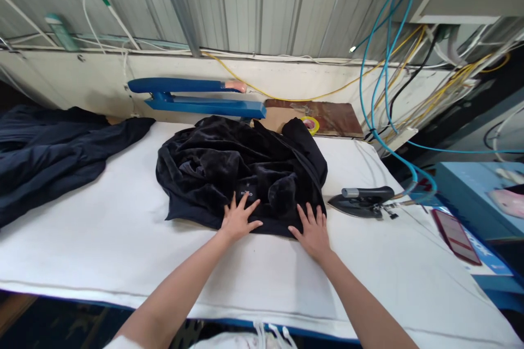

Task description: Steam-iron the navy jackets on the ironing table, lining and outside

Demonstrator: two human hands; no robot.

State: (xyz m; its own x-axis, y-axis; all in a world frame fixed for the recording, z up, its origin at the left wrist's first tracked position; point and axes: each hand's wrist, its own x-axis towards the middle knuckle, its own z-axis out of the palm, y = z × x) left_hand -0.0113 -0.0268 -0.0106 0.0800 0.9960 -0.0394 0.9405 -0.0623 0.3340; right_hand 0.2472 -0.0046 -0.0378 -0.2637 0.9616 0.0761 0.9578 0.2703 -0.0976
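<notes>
Surface [102,240]: white padded board, fills most of view, runs 9 to 3 o'clock.
Dark pile [45,152]: navy cloth heaped at 9 o'clock, part on the surface's left end, well apart from both hands.
Black garment [229,169]: plush, crumpled, at centre of the surface, slightly toward 12 o'clock; small label patch faces up near its near hem, just by left fingertips.
Blue arm [196,97]: blue padded press arm w/ pinkish tip, at 12 o'clock behind the garment, along the wall.
Cables [385,82]: blue, yellow, black hoses/wires hang at 1–2 o'clock; blue ones drop toward the iron.
Brown board [335,117]: flat, at 1 o'clock behind the garment; yellow tape roll [311,124] lies on it, touching the garment's far edge as seen.
Iron [362,200]: dark, flat on the surface at 3 o'clock of the garment, near but apart.
Phone [456,235]: dark red, on blue ledge at 4 o'clock.
Left hand [238,219]: grip wide, fingers spread, palm down flat on the garment's near hem; holds nothing.
Right hand [313,232]: grip wide, fingers spread, pressed flat on the hem at the garment's 5 o'clock corner, part on the surface; holds nothing.
</notes>
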